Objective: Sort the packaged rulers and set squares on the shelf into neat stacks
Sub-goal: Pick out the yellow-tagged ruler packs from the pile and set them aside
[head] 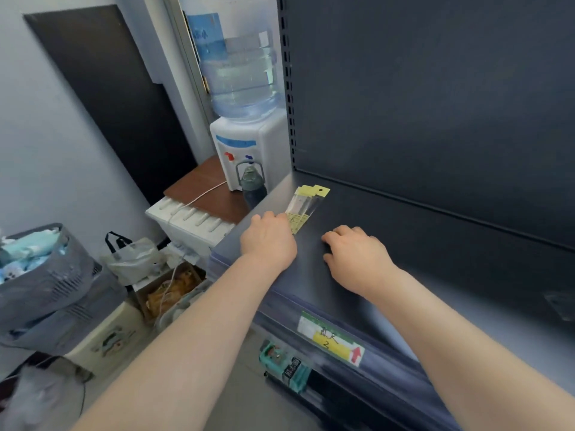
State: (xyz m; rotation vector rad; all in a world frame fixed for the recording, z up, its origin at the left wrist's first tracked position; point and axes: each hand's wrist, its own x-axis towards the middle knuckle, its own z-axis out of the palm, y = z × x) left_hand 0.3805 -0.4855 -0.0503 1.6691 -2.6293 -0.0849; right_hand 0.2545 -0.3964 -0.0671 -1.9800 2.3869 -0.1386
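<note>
From the head view, the packaged rulers (306,204) lie flat in the far left corner of the dark shelf (435,244), close to its left edge. They look like a few clear sleeves lying one over another, their yellow header cards fanned slightly and not squared up. Their long axis runs from my left hand (269,236) away and a little to the right, towards the back panel. The header cards are at the far end and the printed yellow label is at the near end.

My left hand is the nearer one. Its fingers bend down over the near end of the sleeves and cover it, so I cannot tell whether I am pinching the packets or only pressing on them. My right hand (357,253) rests on the bare shelf to the right of that near end, close to it but apart. Its fingers are loosely curled and hold nothing.

I judge the next move turns on that axis: the stack points straight away from my left fingertips, so squaring the edges falls to the left hand, with the right coming in from the side to steady the long edge.

At the far right edge of the shelf there is a blurred clear thing (560,303) that I cannot identify.
</note>
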